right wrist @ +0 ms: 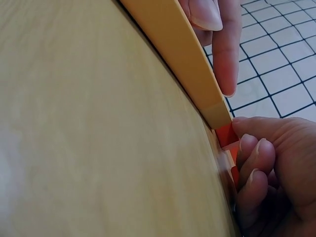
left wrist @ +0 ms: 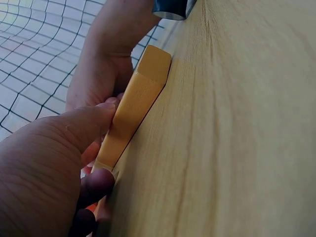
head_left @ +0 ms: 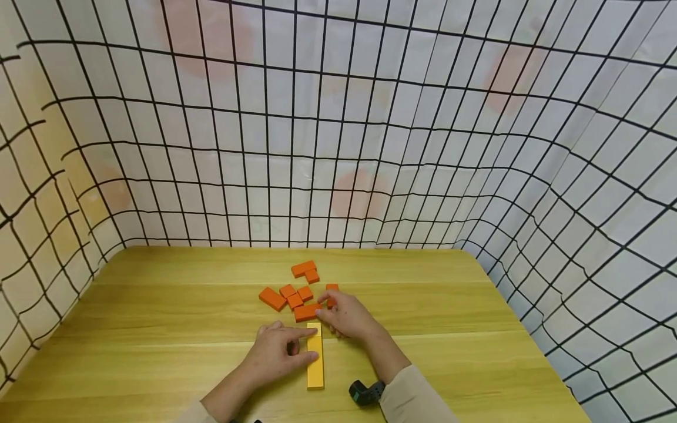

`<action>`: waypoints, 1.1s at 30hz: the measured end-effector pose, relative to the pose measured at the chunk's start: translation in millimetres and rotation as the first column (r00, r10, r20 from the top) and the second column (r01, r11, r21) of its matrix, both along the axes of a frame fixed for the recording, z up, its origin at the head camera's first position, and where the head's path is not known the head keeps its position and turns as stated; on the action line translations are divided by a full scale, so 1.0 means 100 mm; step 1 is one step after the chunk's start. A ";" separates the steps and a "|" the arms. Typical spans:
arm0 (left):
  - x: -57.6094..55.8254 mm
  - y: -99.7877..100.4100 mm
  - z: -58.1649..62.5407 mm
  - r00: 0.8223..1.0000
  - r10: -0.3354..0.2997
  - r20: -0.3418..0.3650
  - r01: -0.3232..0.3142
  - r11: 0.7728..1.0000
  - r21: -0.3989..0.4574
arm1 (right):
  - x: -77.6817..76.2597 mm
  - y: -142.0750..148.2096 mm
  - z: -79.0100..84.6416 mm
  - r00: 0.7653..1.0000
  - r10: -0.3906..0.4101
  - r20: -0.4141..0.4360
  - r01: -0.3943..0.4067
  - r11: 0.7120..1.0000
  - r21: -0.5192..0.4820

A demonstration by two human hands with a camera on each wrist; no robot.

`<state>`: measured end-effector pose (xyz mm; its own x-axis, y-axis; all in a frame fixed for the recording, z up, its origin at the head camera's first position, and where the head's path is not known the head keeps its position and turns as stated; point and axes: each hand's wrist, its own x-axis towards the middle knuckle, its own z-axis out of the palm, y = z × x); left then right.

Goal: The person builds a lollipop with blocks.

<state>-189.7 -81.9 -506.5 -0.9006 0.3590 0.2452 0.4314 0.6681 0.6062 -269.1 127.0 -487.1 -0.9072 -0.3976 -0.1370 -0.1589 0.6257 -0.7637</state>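
A long yellow block [head_left: 315, 376] lies lengthwise on the table, with a paler section at its far end. My left hand [head_left: 277, 354] is beside it, the straight index finger and the thumb touching its upper face. In the left wrist view that thumb lies along the edge of the bar. Just beyond the bar's far end, my right hand [head_left: 346, 315] pinches the right end of an orange block [head_left: 305, 313], the thumb on the near side. The right wrist view shows the right thumb [right wrist: 256, 126] against this block, next to the yellow end.
Several orange blocks [head_left: 272, 298] lie loosely grouped beyond the hands, and two more [head_left: 304, 268] touch farther back. Another orange block [head_left: 332, 288] is partly behind my right hand. A dark strap [head_left: 365, 392] is at the right wrist. Black netting [head_left: 317, 141] encloses the wooden table.
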 end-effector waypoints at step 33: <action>-0.01 -0.01 -0.02 1.000 -0.003 0.025 0.003 1.000 0.018 | -0.07 0.15 -0.07 0.986 0.042 0.161 -0.006 0.976 -0.220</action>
